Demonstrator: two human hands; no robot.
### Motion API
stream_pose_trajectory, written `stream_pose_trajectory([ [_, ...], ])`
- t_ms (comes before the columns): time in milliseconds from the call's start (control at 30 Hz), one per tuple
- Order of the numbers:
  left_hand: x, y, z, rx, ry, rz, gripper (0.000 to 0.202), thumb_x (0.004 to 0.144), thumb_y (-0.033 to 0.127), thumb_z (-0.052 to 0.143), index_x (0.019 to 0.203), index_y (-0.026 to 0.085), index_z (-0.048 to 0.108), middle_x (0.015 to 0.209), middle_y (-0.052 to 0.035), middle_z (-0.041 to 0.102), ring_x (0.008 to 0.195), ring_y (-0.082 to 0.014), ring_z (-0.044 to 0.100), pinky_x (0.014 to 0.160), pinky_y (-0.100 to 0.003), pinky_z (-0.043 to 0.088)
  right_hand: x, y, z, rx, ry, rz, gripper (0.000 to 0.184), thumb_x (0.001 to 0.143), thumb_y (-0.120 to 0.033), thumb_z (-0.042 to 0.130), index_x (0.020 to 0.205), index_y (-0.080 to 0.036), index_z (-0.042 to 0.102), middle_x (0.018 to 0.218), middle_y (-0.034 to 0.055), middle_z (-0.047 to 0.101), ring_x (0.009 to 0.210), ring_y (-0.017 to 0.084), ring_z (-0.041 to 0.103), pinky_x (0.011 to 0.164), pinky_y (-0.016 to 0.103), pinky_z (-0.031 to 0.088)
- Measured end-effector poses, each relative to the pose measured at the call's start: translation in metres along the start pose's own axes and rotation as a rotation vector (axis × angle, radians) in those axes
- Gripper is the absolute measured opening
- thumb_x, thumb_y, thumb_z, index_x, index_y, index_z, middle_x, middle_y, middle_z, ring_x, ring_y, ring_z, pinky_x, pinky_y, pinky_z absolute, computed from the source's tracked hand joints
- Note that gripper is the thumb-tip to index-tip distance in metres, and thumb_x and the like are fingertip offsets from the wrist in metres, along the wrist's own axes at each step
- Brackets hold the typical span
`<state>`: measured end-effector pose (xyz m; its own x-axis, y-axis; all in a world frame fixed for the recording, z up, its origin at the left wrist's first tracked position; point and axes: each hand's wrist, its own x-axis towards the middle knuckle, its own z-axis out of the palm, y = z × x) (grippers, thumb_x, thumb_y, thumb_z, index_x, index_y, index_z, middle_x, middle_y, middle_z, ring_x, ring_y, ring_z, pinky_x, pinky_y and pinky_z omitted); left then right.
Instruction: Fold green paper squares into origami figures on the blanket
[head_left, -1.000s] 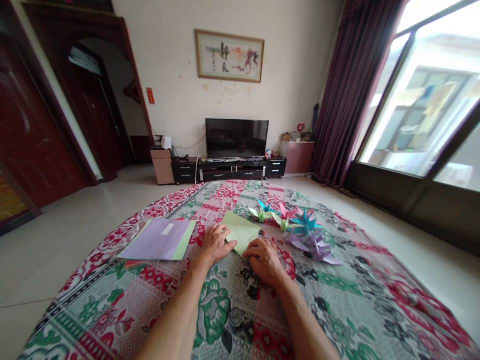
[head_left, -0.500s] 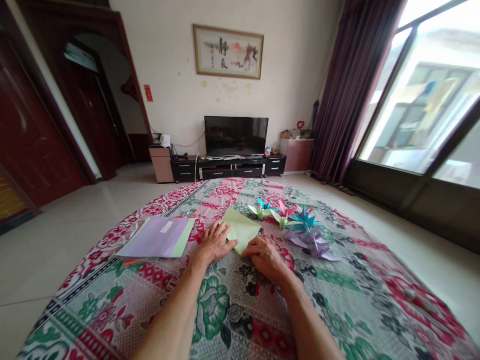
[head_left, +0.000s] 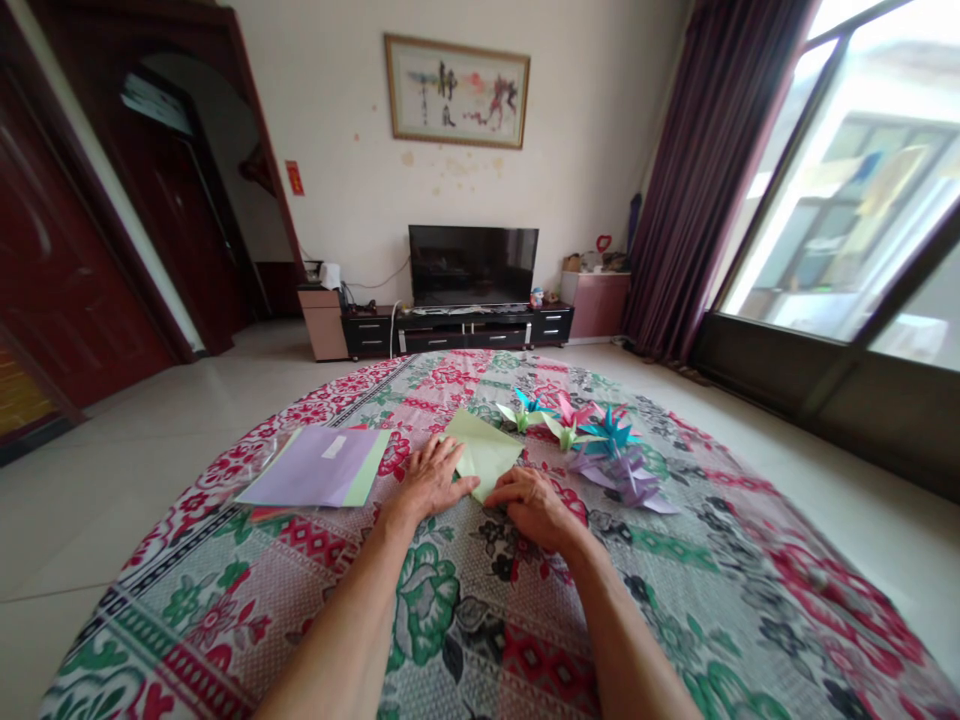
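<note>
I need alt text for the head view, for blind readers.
The left hand and right hand touch a light green folded paper on a floral cloth; colourful origami flowers lie right of it, a lilac-topped paper stack left.

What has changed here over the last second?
Hardly anything. The left hand and right hand stay pressed on the green paper; nothing was picked up or let go. The purple sheets and paper flowers lie where they were.

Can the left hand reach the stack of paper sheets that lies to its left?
Probably yes. The left hand rests on the green sheet, and the stack of paper sheets lies flat on the cloth close to its left, with only bare cloth between them.
</note>
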<state>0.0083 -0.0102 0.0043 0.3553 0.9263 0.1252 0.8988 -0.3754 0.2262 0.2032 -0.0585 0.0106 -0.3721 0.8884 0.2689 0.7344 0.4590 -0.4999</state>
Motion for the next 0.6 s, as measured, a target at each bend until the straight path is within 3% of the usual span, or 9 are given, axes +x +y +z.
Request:
stream_pose_trajectory([
  [200,0.0001,0.0012,0.0003,-0.005,0.044,0.033,0.055,0.083,0.052,0.043,0.131,0.026,0.042,0.144,-0.0058,0.035,0.134,-0.0298,0.021,0.103,-0.052,0.024,-0.0004,-0.0031,-0.0011,-0.030,-0.010,0.010,0.048,0.064,-0.002,0.043,0.082,-0.035,0.074,0.088,-0.0030,0.066,0.092,0.015,0.053,0.091,0.032,0.031],
  [400,0.0020,0.0014,0.0028,-0.029,0.106,0.063,0.046,0.081,0.047,0.051,0.122,0.026,0.051,0.141,-0.0045,0.038,0.132,-0.0262,0.025,0.103,-0.047,0.029,0.0006,-0.0048,-0.0023,-0.051,-0.049,0.034,0.046,0.065,-0.003,0.044,0.083,-0.034,0.074,0.092,-0.0007,0.066,0.095,0.018,0.052,0.093,0.035,0.030],
  [600,0.0012,0.0080,-0.0036,0.032,-0.017,0.031,0.050,0.085,0.051,0.038,0.129,0.028,0.044,0.145,-0.0022,0.033,0.135,-0.0262,0.020,0.106,-0.050,0.024,0.0010,-0.0041,-0.0025,-0.059,-0.076,0.050,0.050,0.065,-0.004,0.044,0.089,-0.037,0.072,0.094,-0.0008,0.065,0.096,0.019,0.051,0.092,0.037,0.030],
])
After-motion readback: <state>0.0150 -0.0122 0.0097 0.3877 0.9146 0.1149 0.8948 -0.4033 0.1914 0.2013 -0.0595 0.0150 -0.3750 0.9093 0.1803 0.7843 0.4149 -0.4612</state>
